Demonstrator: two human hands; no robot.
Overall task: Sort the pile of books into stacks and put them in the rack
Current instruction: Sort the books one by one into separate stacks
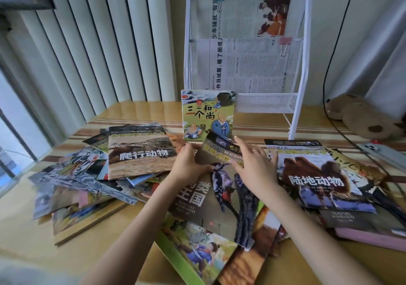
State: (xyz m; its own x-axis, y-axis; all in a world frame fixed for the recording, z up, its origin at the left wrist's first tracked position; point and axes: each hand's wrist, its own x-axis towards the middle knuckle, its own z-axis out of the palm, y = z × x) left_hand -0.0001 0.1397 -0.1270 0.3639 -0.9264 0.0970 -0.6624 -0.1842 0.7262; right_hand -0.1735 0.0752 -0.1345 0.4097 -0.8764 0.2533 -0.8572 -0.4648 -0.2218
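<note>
A loose pile of thin picture books covers the table. In the middle lies a dark book with woodpeckers on its cover point(219, 188). My left hand point(189, 164) grips its upper left edge, and my right hand point(252, 161) rests on its upper right part, fingers spread. A brown reptile book point(140, 150) tops the heap on the left. A camel book point(316, 179) lies on the right. A small cartoon monk book point(207, 114) stands upright against the white wire rack point(301, 87), which holds clipped newspapers.
A green-edged book point(193, 247) lies near the table's front. A pink book point(369, 238) sits under the right stack. A brown plush toy point(360, 117), a black cable point(329, 100) and a phone point(382, 150) are at far right. Vertical blinds point(87, 54) hang on the left.
</note>
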